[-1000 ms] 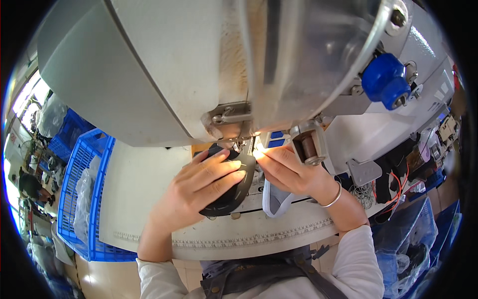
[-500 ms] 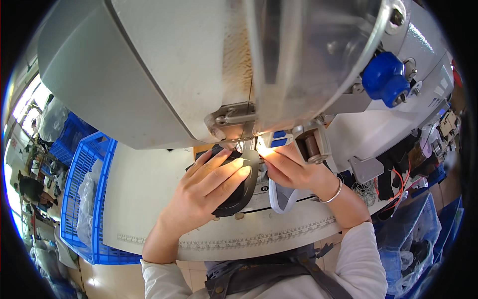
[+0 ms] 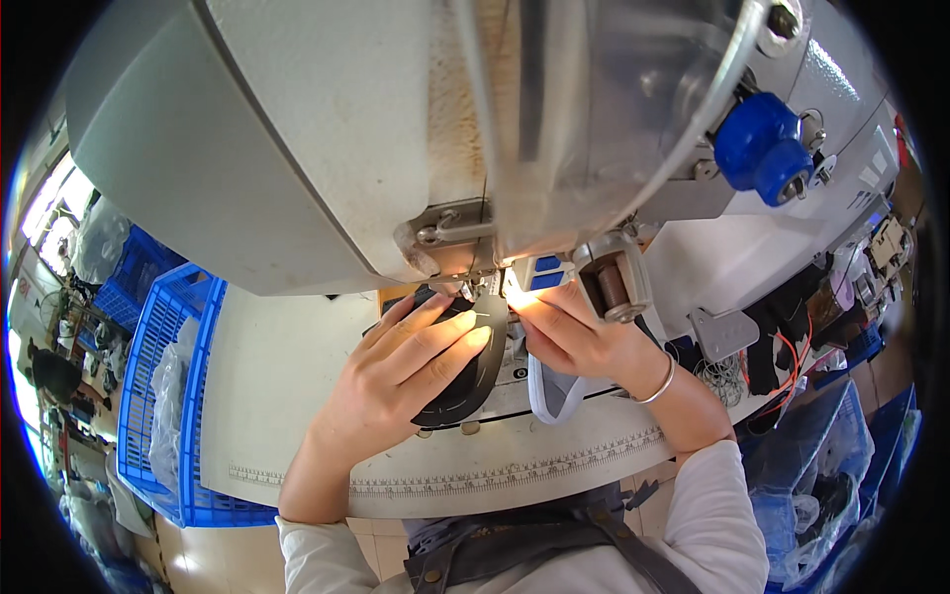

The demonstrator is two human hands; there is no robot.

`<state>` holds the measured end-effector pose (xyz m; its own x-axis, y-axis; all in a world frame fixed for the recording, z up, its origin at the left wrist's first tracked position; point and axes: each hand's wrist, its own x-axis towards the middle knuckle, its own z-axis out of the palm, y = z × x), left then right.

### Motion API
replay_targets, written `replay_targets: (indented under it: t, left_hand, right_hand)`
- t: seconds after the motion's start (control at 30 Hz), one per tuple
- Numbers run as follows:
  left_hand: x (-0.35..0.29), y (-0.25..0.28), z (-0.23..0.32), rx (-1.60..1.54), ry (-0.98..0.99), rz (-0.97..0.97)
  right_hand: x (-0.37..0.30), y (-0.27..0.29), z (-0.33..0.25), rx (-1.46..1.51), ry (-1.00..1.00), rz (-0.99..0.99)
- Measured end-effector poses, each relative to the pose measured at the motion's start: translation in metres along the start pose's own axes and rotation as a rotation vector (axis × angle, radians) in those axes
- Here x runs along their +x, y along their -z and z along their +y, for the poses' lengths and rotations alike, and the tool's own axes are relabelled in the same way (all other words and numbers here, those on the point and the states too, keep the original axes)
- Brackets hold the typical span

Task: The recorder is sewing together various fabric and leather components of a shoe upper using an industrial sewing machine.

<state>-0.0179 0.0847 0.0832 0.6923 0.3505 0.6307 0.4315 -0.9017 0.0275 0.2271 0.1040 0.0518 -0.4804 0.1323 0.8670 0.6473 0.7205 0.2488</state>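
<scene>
A dark curved piece (image 3: 479,370), which looks like part of a shoe upper, lies under the needle area of a sewing machine (image 3: 297,129). My left hand (image 3: 396,371) rests on it with the fingers stretched out flat, the fingertips close to the lit needle. At the right edge of the piece, my right hand (image 3: 584,337) has its fingers bent and pressed together, gripping the work beside the needle; its fingertips are partly lost in glare. Below that hand hangs a grey-lined, pale-edged part (image 3: 556,391), which seems to belong to the same work. The needle tip is hidden.
A ruler strip (image 3: 495,483) runs along the front of the white table (image 3: 267,396). Blue crates (image 3: 158,396) with plastic bags stand at the left. A bobbin holder (image 3: 614,282) hangs near my right hand. Orange wires (image 3: 792,361) and dark cloth lie at the right.
The whole view has shifted slightly. Both hands stay in nearly the same place on the dark piece, and their grip looks the same.
</scene>
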Motion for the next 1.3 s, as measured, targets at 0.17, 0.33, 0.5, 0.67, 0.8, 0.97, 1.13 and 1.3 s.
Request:
replay_targets:
  t: [0.17,0.33,0.5,0.67,0.8,0.97,1.13,1.3]
  left_hand:
    - [-0.001,0.0,0.0,-0.001,0.005,-0.001]
    - [0.0,-0.002,-0.002,-0.003,-0.001,0.021]
    - [0.0,-0.001,-0.001,-0.012,0.013,0.019]
    - [-0.002,0.0,0.005,0.004,0.019,0.003]
    - [-0.002,0.001,0.005,-0.003,0.015,0.009]
    - [-0.005,-0.004,0.0,0.011,0.021,0.003]
    - [-0.013,-0.007,-0.002,0.306,0.023,0.129]
    - [-0.038,0.039,0.017,-0.155,1.131,0.201]
  right_hand:
    - [0.001,0.0,-0.001,0.0,-0.001,-0.006]
    - [0.003,0.003,-0.003,-0.023,-0.005,-0.005]
    - [0.005,0.005,-0.004,-0.025,-0.021,0.003]
    - [0.005,0.005,-0.003,0.02,-0.027,0.004]
    - [0.003,0.005,-0.002,0.039,-0.03,0.004]
    - [0.003,0.003,-0.003,0.031,-0.025,0.026]
    - [0.002,0.004,0.001,0.065,-0.016,0.013]
    - [0.001,0.018,-0.018,-0.027,0.236,0.064]
